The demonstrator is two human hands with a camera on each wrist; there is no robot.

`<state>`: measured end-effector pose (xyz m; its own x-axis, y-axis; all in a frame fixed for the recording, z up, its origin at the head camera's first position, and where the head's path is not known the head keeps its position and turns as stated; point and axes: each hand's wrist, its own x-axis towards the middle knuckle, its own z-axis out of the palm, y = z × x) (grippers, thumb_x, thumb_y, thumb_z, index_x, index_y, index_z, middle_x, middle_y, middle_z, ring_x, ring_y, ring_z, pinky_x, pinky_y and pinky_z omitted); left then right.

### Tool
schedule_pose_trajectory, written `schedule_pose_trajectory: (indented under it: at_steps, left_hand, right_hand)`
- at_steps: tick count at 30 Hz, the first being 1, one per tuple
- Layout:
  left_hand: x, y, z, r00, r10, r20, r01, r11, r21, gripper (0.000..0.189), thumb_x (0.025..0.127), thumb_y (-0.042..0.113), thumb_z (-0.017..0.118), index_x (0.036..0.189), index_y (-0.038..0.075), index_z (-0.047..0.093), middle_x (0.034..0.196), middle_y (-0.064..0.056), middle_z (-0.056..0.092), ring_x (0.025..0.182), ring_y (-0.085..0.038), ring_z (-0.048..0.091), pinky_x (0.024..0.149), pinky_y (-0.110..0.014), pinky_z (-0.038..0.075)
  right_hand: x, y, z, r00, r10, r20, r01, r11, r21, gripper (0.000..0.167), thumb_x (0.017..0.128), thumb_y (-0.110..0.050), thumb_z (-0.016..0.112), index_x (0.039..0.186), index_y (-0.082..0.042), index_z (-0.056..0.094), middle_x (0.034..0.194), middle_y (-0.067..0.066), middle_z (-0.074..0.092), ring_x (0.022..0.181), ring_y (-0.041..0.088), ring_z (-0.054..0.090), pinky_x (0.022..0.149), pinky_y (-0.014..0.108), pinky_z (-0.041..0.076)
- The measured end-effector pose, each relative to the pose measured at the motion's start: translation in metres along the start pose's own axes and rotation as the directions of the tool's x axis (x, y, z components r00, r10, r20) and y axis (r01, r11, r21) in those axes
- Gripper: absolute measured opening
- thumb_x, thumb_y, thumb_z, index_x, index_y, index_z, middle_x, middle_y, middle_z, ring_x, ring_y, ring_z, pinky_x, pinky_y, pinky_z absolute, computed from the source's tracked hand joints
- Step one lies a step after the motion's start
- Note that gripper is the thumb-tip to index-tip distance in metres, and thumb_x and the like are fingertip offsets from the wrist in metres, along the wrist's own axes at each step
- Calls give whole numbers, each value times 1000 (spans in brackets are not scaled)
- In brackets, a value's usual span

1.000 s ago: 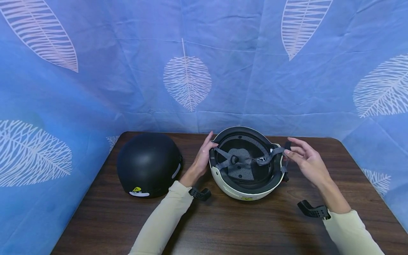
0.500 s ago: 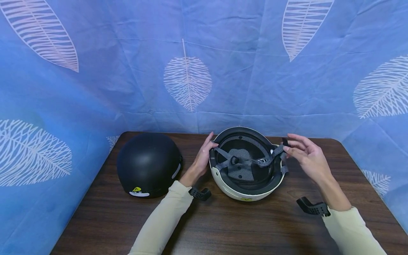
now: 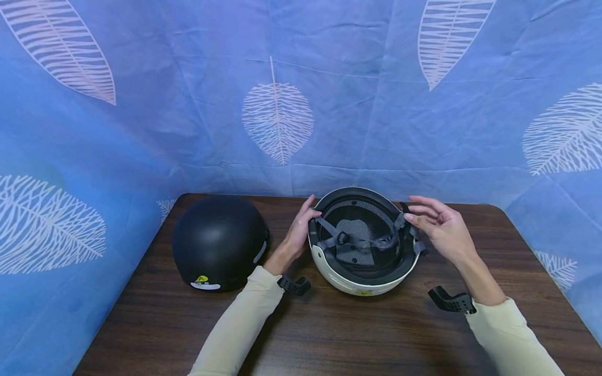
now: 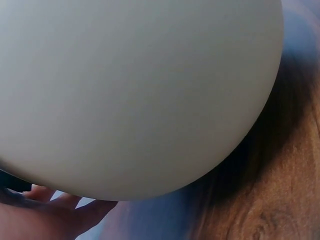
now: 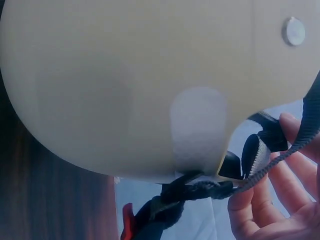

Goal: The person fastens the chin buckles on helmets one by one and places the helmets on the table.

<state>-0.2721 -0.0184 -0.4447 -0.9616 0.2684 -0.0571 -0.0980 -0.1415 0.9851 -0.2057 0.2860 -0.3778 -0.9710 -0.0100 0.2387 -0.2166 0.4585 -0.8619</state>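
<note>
A cream-white helmet (image 3: 336, 274) lies upside down on the table, its black padded inside facing up. My left hand (image 3: 297, 232) holds its left rim, thumb over the edge and fingers along the outside. At the opposite rim, my right hand (image 3: 444, 232) pinches a grey chin strap (image 3: 398, 223) between thumb and fingers. The right wrist view shows the ribbed strap (image 5: 267, 169) running past the fingers, and a dark buckle end with a red tab (image 5: 128, 222) hanging below the shell. Pale shell (image 4: 135, 95) fills most of the left wrist view.
A matte black helmet (image 3: 218, 240) sits dome up, left of my left forearm. Dark wood-grain table (image 3: 357, 339) lies under everything. A blue cloth with white leaf prints (image 3: 348, 115) hangs right behind the table's back edge.
My right hand has moved left, bringing the strap in over the helmet's right rim. The left hand and both helmets stay almost where they were.
</note>
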Motion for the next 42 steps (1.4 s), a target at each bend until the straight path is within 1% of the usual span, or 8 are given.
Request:
schedule_pose_trajectory:
  at_steps: [11, 18, 23, 27, 30, 34, 38, 42]
  left_hand:
    - [-1, 6, 2, 995, 78, -58, -70, 989, 129, 65, 92, 18, 47, 156, 18, 32, 156, -10, 38, 138, -26, 41, 116, -43, 29]
    - [-1, 16, 2, 981, 159, -109, -123, 952, 281, 66, 91, 10, 56, 153, 18, 35, 143, -15, 50, 133, -28, 46, 113, -46, 33]
    - [-7, 28, 5, 935, 326, -142, -222, 846, 484, 65, 88, 14, 66, 149, 16, 42, 141, -12, 51, 132, -28, 45, 109, -47, 37]
    - [-14, 46, 14, 902, 431, 21, -349, 700, 623, 52, 90, 16, 68, 140, 14, 53, 136, -8, 57, 127, -26, 48, 105, -46, 39]
    - [-16, 58, 21, 909, 338, 243, -413, 664, 624, 42, 94, 15, 67, 134, 13, 59, 125, -7, 64, 118, -23, 55, 100, -41, 44]
    - [-12, 68, 29, 894, 65, 443, -379, 637, 672, 42, 95, 16, 68, 135, 14, 57, 119, -8, 68, 111, -17, 62, 96, -32, 49]
    - [-6, 74, 37, 855, -132, 501, -362, 540, 760, 53, 94, 18, 69, 144, 14, 49, 125, -13, 67, 116, -18, 62, 99, -32, 48]
    - [-2, 73, 45, 833, -277, 478, -329, 447, 832, 69, 94, 21, 70, 153, 17, 35, 134, -13, 62, 126, -19, 56, 105, -35, 43]
  right_hand:
    - [-6, 2, -6, 994, -56, 93, 53, 998, 29, 50, 95, -5, 66, 142, -7, 52, 127, -1, 64, 95, 3, 67, 79, 14, 52]
    - [-11, 11, -8, 994, -81, 71, 82, 997, -10, 50, 87, 5, 70, 134, 0, 55, 116, 5, 52, 93, 3, 63, 77, 12, 52]
    - [-13, 18, -5, 995, -56, 80, 57, 998, -15, 55, 87, 3, 73, 137, 0, 50, 119, 3, 45, 94, 5, 57, 74, 13, 51]
    - [-14, 21, -4, 992, -47, 114, 44, 999, 27, 61, 88, 3, 71, 142, -8, 45, 116, 5, 46, 91, 5, 61, 68, 18, 52]
    - [-14, 23, -3, 990, -50, 131, 44, 998, 51, 63, 90, 4, 68, 145, -11, 42, 114, 7, 47, 90, 3, 63, 67, 19, 53]
    - [-16, 28, -3, 985, -31, 171, 18, 997, 77, 61, 94, 2, 63, 147, -11, 37, 112, 7, 49, 90, 3, 65, 71, 20, 55]
    - [-19, 36, -4, 979, -32, 199, 21, 998, 60, 61, 96, -4, 63, 149, -11, 32, 107, 0, 56, 87, 3, 66, 74, 18, 53]
    - [-22, 44, -2, 979, -20, 202, 8, 998, 60, 59, 98, -8, 61, 149, -13, 31, 100, -5, 62, 83, 3, 64, 77, 15, 49]
